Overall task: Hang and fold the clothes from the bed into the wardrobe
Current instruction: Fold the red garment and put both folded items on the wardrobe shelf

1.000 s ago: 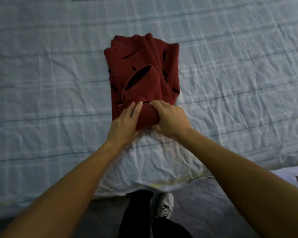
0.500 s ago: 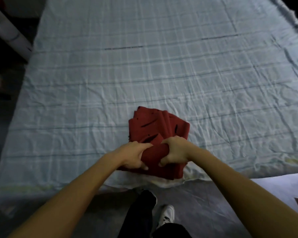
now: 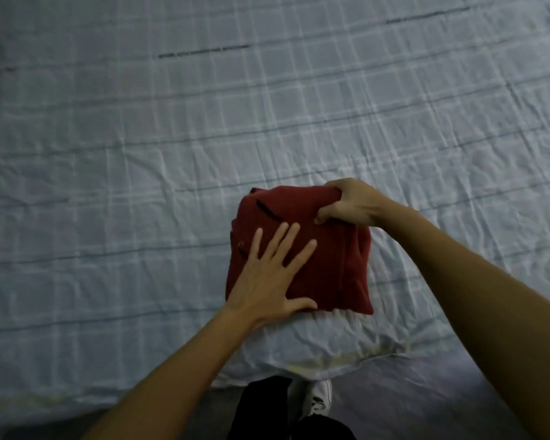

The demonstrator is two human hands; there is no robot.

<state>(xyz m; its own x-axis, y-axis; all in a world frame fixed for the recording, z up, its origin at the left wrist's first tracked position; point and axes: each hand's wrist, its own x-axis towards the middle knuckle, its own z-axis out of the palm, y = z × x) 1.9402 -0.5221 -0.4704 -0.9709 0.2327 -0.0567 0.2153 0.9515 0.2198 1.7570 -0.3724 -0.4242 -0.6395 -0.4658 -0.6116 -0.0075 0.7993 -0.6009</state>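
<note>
One garment is all that shows of the clothes: a dark red cloth garment point(image 3: 327, 258) with a few short black marks, already folded into a thick, compact rectangle. It lies near the front edge of the bed point(image 3: 172, 154), which is covered by a wrinkled, pale blue checked sheet, just ahead of where the person stands.

The left hand point(image 3: 267, 274) lies flat on top of the bundle, its fingers point(image 3: 285, 244) straight and spread wide, pressing the layers down. The right hand point(image 3: 350, 204) is at the far right corner of the bundle, with the thumb and curled fingers closed round the thick folded edge.

Judging from this, the folding of this piece is as good as finished, and the hands are either firming the last fold or getting ready to lift it. No other clothes lie on the part of the sheet in view, so this may be a late item, though much of the bed lies outside the picture. The wardrobe is not in view, so carrying the bundle over and setting it inside is what remains. A black trouser leg point(image 3: 261, 404) and a white shoe point(image 3: 315, 400) stand on the floor beside the bed edge.
</note>
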